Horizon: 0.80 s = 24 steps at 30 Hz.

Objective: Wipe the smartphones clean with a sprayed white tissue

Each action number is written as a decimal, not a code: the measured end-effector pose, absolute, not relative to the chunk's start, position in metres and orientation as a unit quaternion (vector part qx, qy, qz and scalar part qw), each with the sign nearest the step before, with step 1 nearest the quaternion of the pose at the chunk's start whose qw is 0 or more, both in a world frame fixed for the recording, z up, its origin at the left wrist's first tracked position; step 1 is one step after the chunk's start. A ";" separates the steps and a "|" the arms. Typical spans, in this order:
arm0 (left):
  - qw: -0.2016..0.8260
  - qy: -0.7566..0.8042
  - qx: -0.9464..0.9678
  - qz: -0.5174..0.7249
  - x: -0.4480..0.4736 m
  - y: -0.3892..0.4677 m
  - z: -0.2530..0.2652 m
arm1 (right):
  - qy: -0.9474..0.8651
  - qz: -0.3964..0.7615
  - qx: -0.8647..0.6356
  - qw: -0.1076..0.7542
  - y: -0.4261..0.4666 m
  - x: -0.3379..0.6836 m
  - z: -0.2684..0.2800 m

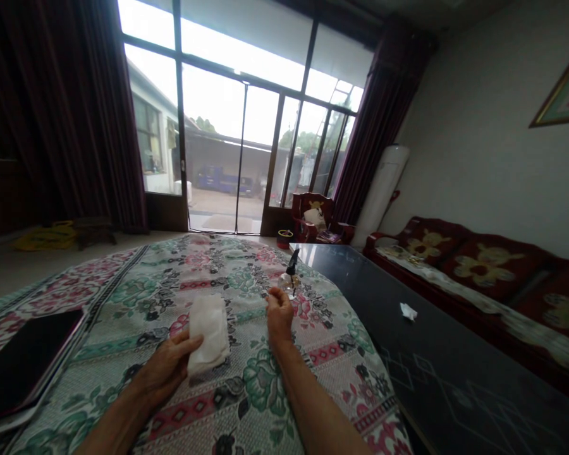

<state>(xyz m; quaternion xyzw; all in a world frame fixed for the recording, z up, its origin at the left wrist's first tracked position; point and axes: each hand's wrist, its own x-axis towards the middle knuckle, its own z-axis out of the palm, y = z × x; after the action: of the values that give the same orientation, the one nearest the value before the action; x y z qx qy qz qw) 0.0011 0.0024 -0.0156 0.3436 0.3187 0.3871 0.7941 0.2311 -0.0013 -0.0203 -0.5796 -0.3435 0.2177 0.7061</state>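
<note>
The bare left forearm [118, 407] and right forearm [320, 404] lie nearest the camera, reaching from the lower edge of the view over a rounded tabletop covered by a green, pink and white floral cloth [180, 414].

Left hand [171, 360]: the thumb rests on the near left part of a white, rectangular, folded stack of thin sheets [208, 322]; the other fingers are at its left edge and appear to reach beneath, pinching it. Sheet material, paper or fabric, cannot be determined. The stack is in front of the person, between the two hands; whether it is raised off the cloth cannot be told.

Right hand [279, 316]: the fingers are curled inward, tips close to the thumb, apart from the stack. Whether they pinch anything small cannot be told. Just beyond them stands a clear, squat container with a black upright top [291, 272]; contact cannot be confirmed.

A black, flat, rectangular device [31, 360] lies at the far left, well apart from both hands.

Step in hand, as judged: holding the stack with the left hand. Any next move by the right hand calls for clearance from the container and a steady left grip.
</note>
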 end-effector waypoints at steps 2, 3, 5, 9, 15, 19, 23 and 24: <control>0.792 0.321 0.348 0.386 0.002 0.003 -0.015 | -0.301 0.106 -0.615 0.721 0.000 0.250 -0.007; 0.792 0.321 0.349 0.384 0.002 0.003 -0.015 | -0.301 0.075 -0.624 0.717 0.001 0.260 0.001; 0.794 0.318 0.350 0.382 0.002 0.004 -0.015 | -0.298 0.035 -0.656 0.693 0.006 0.278 0.018; 0.800 0.309 0.346 0.381 0.002 0.004 -0.014 | -0.300 0.045 -0.723 0.620 0.022 0.306 0.046; 0.817 0.265 0.346 0.378 0.001 0.004 -0.016 | -0.306 0.099 -0.746 0.583 0.041 0.322 0.062; 0.822 0.246 0.343 0.382 0.003 0.004 -0.016 | -0.329 0.132 -0.737 0.575 0.046 0.326 0.061; 0.821 0.242 0.345 0.385 0.003 0.003 -0.015 | -0.357 0.145 -0.709 0.591 0.046 0.326 0.056; 0.822 0.240 0.346 0.385 0.003 0.003 -0.014 | -0.365 0.149 -0.699 0.597 0.045 0.324 0.056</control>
<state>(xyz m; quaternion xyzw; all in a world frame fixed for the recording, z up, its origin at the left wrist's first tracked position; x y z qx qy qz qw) 0.0032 0.0034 -0.0144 0.3456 0.2402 0.3847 0.8215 0.3243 0.0451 0.0555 -0.6993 -0.3646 0.1486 0.5966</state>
